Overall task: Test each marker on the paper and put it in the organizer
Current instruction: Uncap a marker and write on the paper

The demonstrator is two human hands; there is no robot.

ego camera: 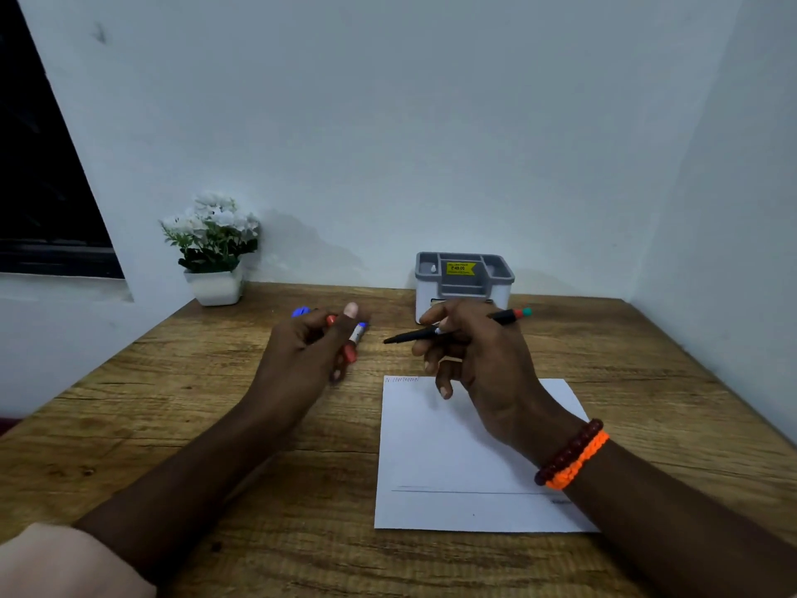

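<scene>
My right hand (472,360) holds a slim black marker (414,335) above the top of the white paper (453,463), its tip pointing left and its red and green end out to the right. My left hand (308,349) is closed around a red marker (350,352), held over the wood left of the paper. Blue markers (360,331) lie on the table partly behind that hand. The grey organizer (463,280) stands at the back against the wall, just beyond my right hand. Faint scribbles mark the paper's top left corner.
A white pot of white flowers (213,248) stands at the back left of the wooden table (172,403). Walls close the table at the back and right. A dark window sits at the far left.
</scene>
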